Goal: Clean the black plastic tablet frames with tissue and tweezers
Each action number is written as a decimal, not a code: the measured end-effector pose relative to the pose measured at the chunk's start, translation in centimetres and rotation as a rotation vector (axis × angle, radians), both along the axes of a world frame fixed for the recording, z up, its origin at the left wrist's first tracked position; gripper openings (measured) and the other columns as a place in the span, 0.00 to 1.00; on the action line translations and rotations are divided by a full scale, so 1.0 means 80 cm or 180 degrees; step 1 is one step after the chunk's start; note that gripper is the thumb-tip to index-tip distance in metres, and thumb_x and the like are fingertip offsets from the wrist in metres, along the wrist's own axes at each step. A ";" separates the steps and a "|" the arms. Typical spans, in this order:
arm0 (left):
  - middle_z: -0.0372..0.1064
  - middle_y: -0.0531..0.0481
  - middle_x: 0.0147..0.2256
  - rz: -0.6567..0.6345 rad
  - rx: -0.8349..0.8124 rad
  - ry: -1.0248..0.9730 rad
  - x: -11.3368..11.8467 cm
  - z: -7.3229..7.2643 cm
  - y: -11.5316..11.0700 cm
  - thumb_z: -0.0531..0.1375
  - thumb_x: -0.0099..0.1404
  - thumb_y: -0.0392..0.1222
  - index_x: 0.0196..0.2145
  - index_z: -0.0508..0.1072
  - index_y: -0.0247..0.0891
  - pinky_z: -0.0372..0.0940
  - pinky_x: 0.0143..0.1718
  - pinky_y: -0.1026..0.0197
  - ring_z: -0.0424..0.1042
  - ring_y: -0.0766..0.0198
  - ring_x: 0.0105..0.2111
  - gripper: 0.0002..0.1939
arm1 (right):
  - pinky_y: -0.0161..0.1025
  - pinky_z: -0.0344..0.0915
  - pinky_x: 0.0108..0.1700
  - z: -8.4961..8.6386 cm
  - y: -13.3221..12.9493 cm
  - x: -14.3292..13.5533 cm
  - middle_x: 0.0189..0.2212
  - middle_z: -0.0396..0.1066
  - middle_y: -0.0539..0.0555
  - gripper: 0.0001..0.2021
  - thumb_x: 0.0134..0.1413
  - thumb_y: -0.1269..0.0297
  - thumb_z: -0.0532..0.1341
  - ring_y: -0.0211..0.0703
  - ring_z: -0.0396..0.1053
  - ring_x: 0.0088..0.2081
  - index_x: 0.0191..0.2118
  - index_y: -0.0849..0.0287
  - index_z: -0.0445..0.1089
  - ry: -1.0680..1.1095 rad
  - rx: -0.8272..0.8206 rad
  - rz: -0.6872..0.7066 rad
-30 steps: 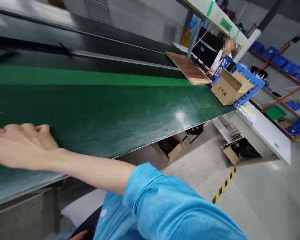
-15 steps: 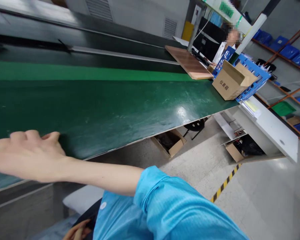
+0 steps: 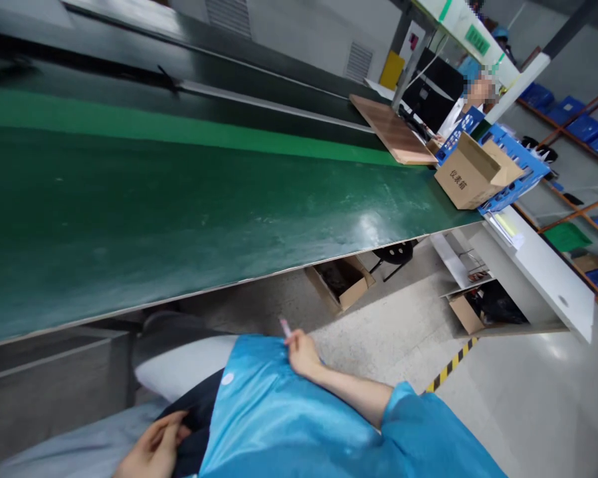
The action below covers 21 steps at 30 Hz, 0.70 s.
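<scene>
My right hand [image 3: 303,353] is closed around a slim, pale, pinkish stick [image 3: 285,326], its kind too small and blurred to tell. This hand is beside the blue shirt [image 3: 274,398], off the front edge of the green-topped workbench [image 3: 189,219]. Low in the view, my left hand [image 3: 154,446] rests by the dark cloth [image 3: 199,418] at my lap. Its fingers are curled in against the thumb, and whatever they may hold is hidden.
An open cardboard box [image 3: 463,176] leans by a blue crate [image 3: 515,166] at the bench's far right end, near a brown board [image 3: 391,129]. A person sits behind. Below are a floor carton [image 3: 341,282], a black stool [image 3: 396,252] and a white desk [image 3: 553,265].
My right hand has left the bench top at the left and come back right, towards my body, with the slim stick now visible in it. More of my left hand shows.
</scene>
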<state>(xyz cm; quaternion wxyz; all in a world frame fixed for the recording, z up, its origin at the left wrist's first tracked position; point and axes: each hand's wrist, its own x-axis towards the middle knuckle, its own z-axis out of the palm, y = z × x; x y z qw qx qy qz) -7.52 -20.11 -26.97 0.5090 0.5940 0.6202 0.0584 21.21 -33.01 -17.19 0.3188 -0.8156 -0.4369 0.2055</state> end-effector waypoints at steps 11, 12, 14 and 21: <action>0.76 0.49 0.40 0.0058 0.0031 -0.0523 0.016 -0.020 -0.027 0.61 0.76 0.65 0.51 0.77 0.35 0.77 0.49 0.53 0.76 0.62 0.40 0.27 | 0.42 0.78 0.43 0.070 0.031 0.011 0.29 0.75 0.53 0.31 0.78 0.35 0.45 0.41 0.77 0.32 0.49 0.56 0.73 0.0771 0.1469 -0.0599; 0.76 0.48 0.41 0.0107 0.0054 -0.0577 0.020 -0.020 -0.031 0.62 0.76 0.64 0.51 0.77 0.35 0.77 0.48 0.54 0.76 0.63 0.40 0.26 | 0.41 0.77 0.39 0.082 0.046 0.011 0.26 0.73 0.52 0.31 0.77 0.33 0.46 0.42 0.75 0.29 0.45 0.55 0.73 0.0923 0.1531 -0.0553; 0.76 0.48 0.42 0.0241 0.0137 -0.0678 0.029 -0.020 -0.040 0.63 0.76 0.61 0.51 0.77 0.35 0.78 0.48 0.54 0.76 0.63 0.40 0.24 | 0.38 0.68 0.27 0.101 0.071 0.010 0.18 0.64 0.48 0.32 0.75 0.32 0.49 0.40 0.66 0.21 0.33 0.55 0.70 0.1274 0.1544 -0.0384; 0.77 0.46 0.46 0.0567 0.0424 -0.0976 0.062 -0.031 -0.041 0.64 0.76 0.59 0.52 0.77 0.35 0.79 0.50 0.53 0.78 0.62 0.44 0.23 | 0.37 0.59 0.25 0.114 0.101 0.019 0.19 0.62 0.50 0.31 0.69 0.33 0.62 0.39 0.62 0.22 0.25 0.54 0.66 0.1783 0.1774 -0.0130</action>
